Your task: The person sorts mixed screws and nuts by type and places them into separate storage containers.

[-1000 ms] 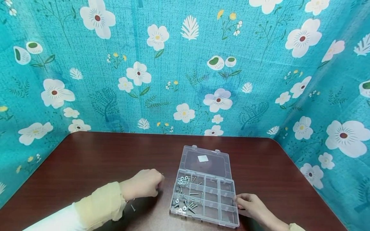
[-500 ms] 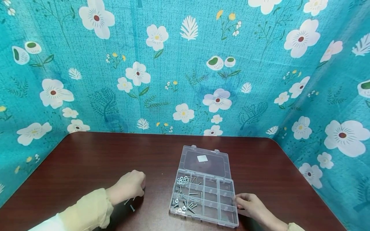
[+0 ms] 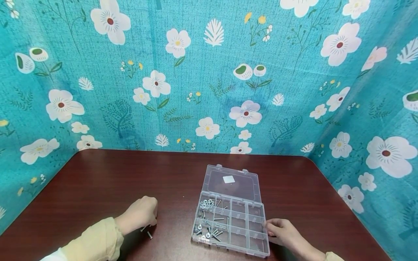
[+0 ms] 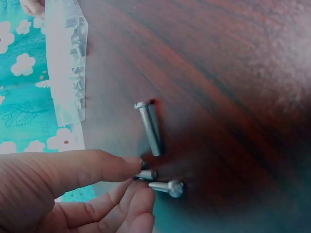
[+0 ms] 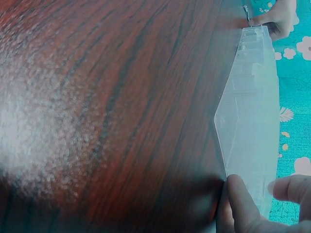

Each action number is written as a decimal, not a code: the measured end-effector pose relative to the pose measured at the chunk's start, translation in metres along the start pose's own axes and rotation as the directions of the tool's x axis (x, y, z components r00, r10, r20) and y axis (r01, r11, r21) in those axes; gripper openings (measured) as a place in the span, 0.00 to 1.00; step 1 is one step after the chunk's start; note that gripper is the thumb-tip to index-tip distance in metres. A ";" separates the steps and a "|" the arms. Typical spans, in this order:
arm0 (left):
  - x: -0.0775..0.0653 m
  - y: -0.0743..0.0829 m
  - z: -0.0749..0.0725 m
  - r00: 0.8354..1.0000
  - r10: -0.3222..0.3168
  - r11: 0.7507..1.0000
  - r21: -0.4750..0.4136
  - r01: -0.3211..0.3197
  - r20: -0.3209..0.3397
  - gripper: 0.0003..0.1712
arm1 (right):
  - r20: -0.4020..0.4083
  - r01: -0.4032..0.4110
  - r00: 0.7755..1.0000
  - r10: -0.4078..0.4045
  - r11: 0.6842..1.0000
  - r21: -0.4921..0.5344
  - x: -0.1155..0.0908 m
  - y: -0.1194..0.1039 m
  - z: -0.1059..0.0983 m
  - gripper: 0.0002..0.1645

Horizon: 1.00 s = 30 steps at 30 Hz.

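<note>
My left hand point(image 3: 138, 214) is low over the table at the left, thumb and fingers coming together. In the left wrist view they pinch a small metal screw point(image 4: 147, 174), partly hidden by the fingertips. A second screw point(image 4: 170, 188) lies right beside the fingers, and a longer screw point(image 4: 149, 128) lies a little apart on the wood. My right hand point(image 3: 285, 233) grips the right side of a clear plastic compartment box point(image 3: 240, 248), thumb at the top edge and fingers against the outer wall. The box's lid point(image 3: 232, 186) lies folded back, away from me.
Nuts point(image 3: 207, 202), bolts and screws lie in the box's left and middle compartments; those on the right hold nothing visible. The dark wooden table point(image 3: 130, 174) reaches back to a turquoise flowered curtain point(image 3: 196, 72), which also runs along both sides.
My left hand has moved left and toward me, from near the box to the loose screws, and its fingers now pinch one. The right hand and box have stayed put.
</note>
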<state>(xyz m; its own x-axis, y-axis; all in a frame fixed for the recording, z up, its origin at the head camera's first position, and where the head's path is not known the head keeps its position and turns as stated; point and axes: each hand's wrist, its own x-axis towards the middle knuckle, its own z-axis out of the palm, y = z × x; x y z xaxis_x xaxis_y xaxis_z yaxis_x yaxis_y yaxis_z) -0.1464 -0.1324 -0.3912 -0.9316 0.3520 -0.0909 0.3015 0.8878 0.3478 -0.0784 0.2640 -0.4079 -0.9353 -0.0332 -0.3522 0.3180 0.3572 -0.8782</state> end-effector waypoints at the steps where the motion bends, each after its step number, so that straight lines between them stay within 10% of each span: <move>1: 0.000 0.000 0.001 1.000 0.002 1.000 -0.001 -0.002 0.001 0.16 | 0.002 0.000 1.000 0.000 1.000 0.002 0.000 0.001 0.000 0.25; 18: 0.005 0.009 0.015 0.980 0.166 0.985 -0.025 -0.170 -0.111 0.14 | 0.013 0.007 1.000 -0.007 1.000 0.020 0.001 0.003 -0.001 0.26; 30: 0.013 0.055 0.005 0.931 0.347 0.932 -0.068 -0.356 -0.116 0.14 | -0.003 0.003 1.000 -0.003 1.000 0.009 0.001 0.002 0.000 0.26</move>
<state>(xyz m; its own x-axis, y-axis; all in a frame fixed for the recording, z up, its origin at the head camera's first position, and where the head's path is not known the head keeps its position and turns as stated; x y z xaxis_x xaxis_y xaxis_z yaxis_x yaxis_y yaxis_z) -0.1411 -0.0774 -0.3784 -0.7859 0.6012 0.1444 0.5988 0.6819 0.4200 -0.0786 0.2651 -0.4098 -0.9367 -0.0317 -0.3487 0.3166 0.3490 -0.8820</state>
